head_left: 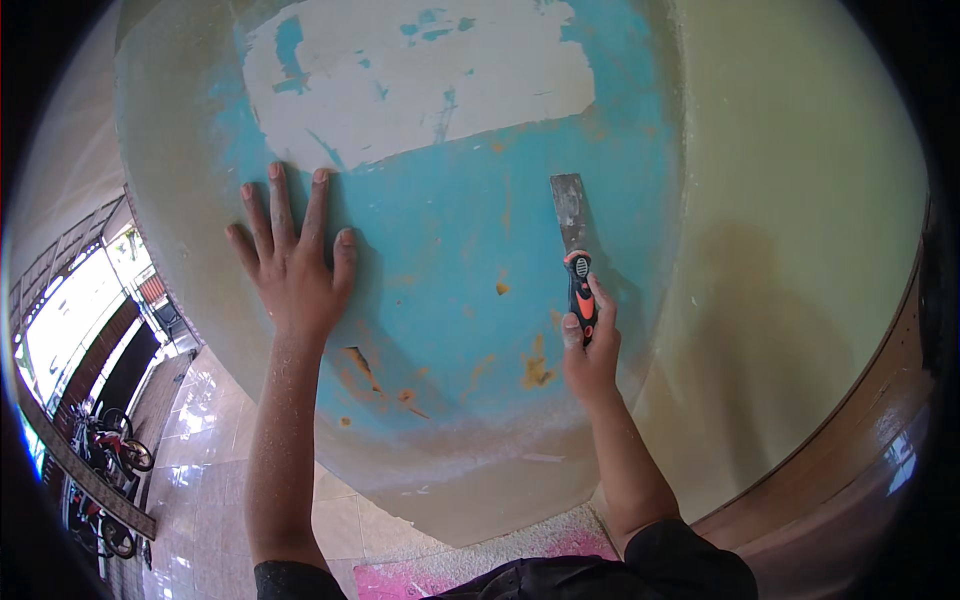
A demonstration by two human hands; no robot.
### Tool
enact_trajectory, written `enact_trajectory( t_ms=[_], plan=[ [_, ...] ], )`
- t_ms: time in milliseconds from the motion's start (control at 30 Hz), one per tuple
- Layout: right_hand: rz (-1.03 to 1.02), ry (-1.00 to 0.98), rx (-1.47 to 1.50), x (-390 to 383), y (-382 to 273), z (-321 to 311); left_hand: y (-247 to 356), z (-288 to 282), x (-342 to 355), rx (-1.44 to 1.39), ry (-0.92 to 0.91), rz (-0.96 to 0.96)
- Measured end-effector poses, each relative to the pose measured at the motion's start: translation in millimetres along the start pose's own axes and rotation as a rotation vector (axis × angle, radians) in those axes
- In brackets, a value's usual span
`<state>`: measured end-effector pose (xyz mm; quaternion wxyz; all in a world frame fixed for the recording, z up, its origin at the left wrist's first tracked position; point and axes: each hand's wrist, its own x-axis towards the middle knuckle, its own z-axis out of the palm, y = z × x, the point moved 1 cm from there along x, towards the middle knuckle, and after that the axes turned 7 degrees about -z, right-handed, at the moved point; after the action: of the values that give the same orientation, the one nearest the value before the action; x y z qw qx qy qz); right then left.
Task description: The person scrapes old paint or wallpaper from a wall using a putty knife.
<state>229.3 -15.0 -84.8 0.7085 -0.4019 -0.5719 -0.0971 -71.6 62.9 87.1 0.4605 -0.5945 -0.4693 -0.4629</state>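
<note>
In front of me rises a wall (450,230) with a large scraped turquoise area and dark yellow chips in it. Across its upper part lies a white filler patch (420,70) with ragged edges and turquoise gaps. My left hand (295,265) rests flat against the turquoise surface, fingers spread, tips just below the patch. My right hand (592,350) grips a putty knife (581,290) by its black and orange handle. The knife's blade (568,205) points upward, scuffed with pale residue; whether it touches the wall I cannot tell. Pale dust speckles both forearms.
A pale greenish wall (800,200) continues on the right, down to a brown wooden edge (870,400). Below lies a pink, dust-covered sheet (540,550) on tiled floor (215,440). Motorcycles (105,450) stand at the far left beyond an opening.
</note>
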Motion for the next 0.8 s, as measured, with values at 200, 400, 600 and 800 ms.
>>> enact_trajectory(
  t_ms=[200, 400, 600, 800],
  plan=[
    [-0.027, -0.027, -0.049, 24.8, 16.8, -31.6, 46.7, 5.1, -2.8, -0.043, -0.036, 0.047],
    [-0.038, -0.090, -0.078, 40.6, 30.2, -41.1, 101.6, 16.6, 5.7, -0.047, -0.083, 0.141],
    [-0.306, 0.051, -0.073, 52.4, 62.0, -47.4, 128.3, 34.6, 1.1, -0.045, -0.059, 0.150],
    [-0.205, 0.047, -0.069, 96.0, 65.8, -77.0, 127.5, 40.8, -3.4, -0.016, -0.025, 0.139]
  ],
)
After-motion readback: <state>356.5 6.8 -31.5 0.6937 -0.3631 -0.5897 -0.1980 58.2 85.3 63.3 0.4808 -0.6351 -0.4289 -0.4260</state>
